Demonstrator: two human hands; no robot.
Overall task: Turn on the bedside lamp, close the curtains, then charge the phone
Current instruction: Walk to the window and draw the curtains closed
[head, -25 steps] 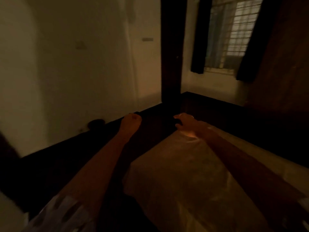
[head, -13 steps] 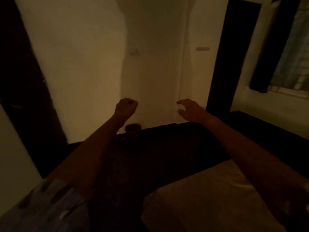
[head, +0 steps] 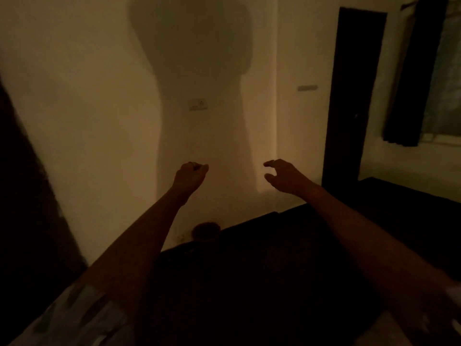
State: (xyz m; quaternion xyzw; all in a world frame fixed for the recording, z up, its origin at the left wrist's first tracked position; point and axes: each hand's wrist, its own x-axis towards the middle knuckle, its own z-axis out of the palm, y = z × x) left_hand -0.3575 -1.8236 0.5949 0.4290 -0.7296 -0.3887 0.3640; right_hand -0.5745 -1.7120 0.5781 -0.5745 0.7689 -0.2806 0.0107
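Observation:
The room is dim, lit warmly from behind me, and my shadow falls on the cream wall ahead. My left hand (head: 190, 174) is raised before the wall, curled into a loose fist with nothing in it. My right hand (head: 283, 174) hovers level with it, fingers apart and bent, empty. A wall socket plate (head: 198, 104) sits above the hands. A dark curtain (head: 409, 78) hangs at the far right beside a window (head: 446, 78). No lamp or phone is in sight.
A dark door (head: 349, 96) stands right of the wall corner. A small round pot (head: 205, 231) sits on the dark floor against the wall. A dark panel (head: 27, 183) fills the left edge. The bed corner (head: 389, 328) shows at bottom right.
My view has swung left from the window and bed to face the wall. Both hands stay raised, and the bed has slid almost out of sight.

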